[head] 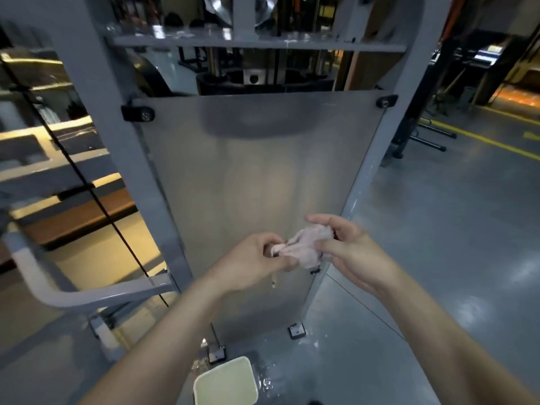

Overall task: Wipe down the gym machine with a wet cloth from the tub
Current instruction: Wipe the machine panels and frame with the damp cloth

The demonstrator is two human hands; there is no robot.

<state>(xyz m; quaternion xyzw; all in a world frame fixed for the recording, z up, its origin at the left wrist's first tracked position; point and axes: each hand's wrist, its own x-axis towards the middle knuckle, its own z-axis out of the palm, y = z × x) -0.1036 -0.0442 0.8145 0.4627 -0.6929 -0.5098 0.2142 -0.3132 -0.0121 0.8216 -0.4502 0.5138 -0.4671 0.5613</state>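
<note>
A crumpled pale pink cloth [306,244] is bunched between both hands in front of the gym machine's grey metal panel [248,176]. My left hand [257,258] pinches one twisted end, and a thin strand of the cloth hangs below it. My right hand [347,247] wraps the other, bulkier end. A white square tub [225,381] stands on the floor directly below my arms, with wet splashes around it. The machine's grey frame posts [96,118] rise on both sides of the panel.
A black cable [87,188] runs diagonally at the left, beside a curved grey bar [58,290]. Small black feet [296,331] anchor the panel at the floor. Grey floor with yellow lines [479,138] spreads to the right, with other equipment behind.
</note>
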